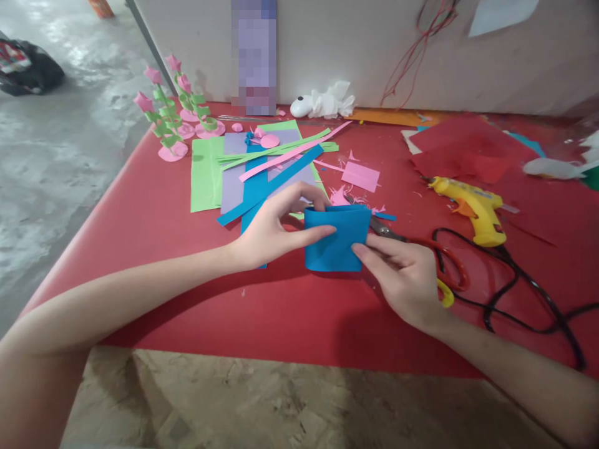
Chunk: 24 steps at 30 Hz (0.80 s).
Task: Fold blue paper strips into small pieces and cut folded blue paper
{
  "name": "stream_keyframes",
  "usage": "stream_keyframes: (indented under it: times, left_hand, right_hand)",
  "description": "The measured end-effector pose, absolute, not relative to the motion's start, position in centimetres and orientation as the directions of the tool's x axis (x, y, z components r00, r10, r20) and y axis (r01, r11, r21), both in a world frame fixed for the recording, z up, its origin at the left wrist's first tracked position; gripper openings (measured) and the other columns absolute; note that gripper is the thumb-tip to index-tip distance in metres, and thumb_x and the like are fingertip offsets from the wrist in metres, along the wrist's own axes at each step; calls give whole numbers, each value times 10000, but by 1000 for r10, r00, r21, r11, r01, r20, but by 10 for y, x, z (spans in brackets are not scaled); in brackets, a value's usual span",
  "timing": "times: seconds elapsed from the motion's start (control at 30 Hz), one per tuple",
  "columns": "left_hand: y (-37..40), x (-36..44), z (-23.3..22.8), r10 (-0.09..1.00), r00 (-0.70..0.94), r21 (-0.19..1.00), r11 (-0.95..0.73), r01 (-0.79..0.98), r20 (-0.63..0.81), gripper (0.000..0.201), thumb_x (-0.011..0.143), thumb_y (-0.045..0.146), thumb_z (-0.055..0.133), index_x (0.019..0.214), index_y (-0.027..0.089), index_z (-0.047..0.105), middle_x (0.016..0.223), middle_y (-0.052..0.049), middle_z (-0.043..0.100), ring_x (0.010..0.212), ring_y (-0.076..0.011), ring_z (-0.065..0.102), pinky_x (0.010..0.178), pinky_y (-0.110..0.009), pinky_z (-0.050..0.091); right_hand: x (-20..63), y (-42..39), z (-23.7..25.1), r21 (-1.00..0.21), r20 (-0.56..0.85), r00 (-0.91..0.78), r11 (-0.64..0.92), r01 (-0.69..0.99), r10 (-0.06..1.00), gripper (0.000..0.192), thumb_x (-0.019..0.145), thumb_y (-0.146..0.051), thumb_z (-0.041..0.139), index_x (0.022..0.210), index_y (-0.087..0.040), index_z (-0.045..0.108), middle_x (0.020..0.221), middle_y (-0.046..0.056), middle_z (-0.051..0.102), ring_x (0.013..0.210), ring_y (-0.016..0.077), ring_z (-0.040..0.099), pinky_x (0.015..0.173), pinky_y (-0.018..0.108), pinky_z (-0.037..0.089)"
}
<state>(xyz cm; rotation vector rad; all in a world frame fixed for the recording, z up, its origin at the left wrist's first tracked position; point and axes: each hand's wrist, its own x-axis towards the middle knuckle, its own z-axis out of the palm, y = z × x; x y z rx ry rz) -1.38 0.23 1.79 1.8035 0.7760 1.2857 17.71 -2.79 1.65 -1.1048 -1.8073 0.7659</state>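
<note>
A folded sheet of blue paper (334,243) is held upright between both hands, a little above the red table. My left hand (290,227) grips its rounded left side, thumb on the front and fingers behind. At the right edge my right hand (405,274) pinches the layers where they meet. Just behind the right hand lie scissors (456,268) with red and yellow handles, partly covered by that hand. Beyond the left hand, blue strips (285,181), green strips (281,149) and a pink strip (281,159) rest across purple and green sheets (206,174).
Pink paper flowers (171,149) stand at the back left. A yellow glue gun (484,209) with a black cord (519,271) lies on the right. Red sheets (468,146), pink scraps (360,176) and a white bottle-like object (300,106) are toward the back of the red table (187,299).
</note>
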Motion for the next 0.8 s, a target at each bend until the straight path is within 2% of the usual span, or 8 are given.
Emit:
stream_keyframes:
  times: [0.13, 0.3, 0.4, 0.63, 0.8]
  left_hand:
    - [2, -18, 24, 668, 380, 679, -723, 128, 640, 158, 748, 236, 671, 744, 167, 529, 916, -45, 594, 872, -112, 580, 624, -195, 525]
    - [0, -19, 24, 555, 465, 500, -829, 249, 689, 122, 777, 248, 633, 849, 190, 553, 1023, -58, 610, 957, -134, 590, 758, -259, 538]
    - [0, -18, 19, 526, 477, 463, -849, 253, 704, 128, 801, 231, 599, 914, 197, 549, 1049, -64, 600, 991, -141, 591, 780, -267, 545]
    - [0, -17, 6, 483, 440, 406, -875, 264, 757, 141, 785, 215, 629, 868, 186, 519, 974, -55, 577, 922, -133, 586, 813, -287, 530]
    - [2, -16, -4, 535, 314, 452, -839, 302, 784, 291, 745, 276, 693, 895, 187, 460, 958, -55, 545, 947, -135, 555, 819, -262, 507]
  right_hand:
    - [178, -31, 18, -683, 536, -242, 583, 440, 809, 208, 759, -168, 593, 556, -209, 577, 476, -45, 570, 382, 69, 437, 385, 204, 351]
    - [178, -27, 11, -538, 660, -282, 700, 469, 696, 159, 763, -116, 573, 675, -231, 640, 554, -30, 645, 418, 90, 535, 406, 209, 398]
    - [178, -26, 8, -487, 685, -304, 726, 486, 662, 164, 772, -109, 576, 702, -235, 655, 576, -25, 666, 433, 99, 565, 413, 212, 416]
    - [178, -27, 7, -446, 684, -332, 732, 515, 650, 157, 766, -92, 592, 684, -215, 641, 630, -5, 697, 471, 107, 602, 426, 205, 424]
    - [177, -25, 9, -421, 716, -315, 746, 517, 622, 169, 737, -49, 609, 654, -196, 616, 571, 11, 678, 477, 111, 609, 423, 184, 417]
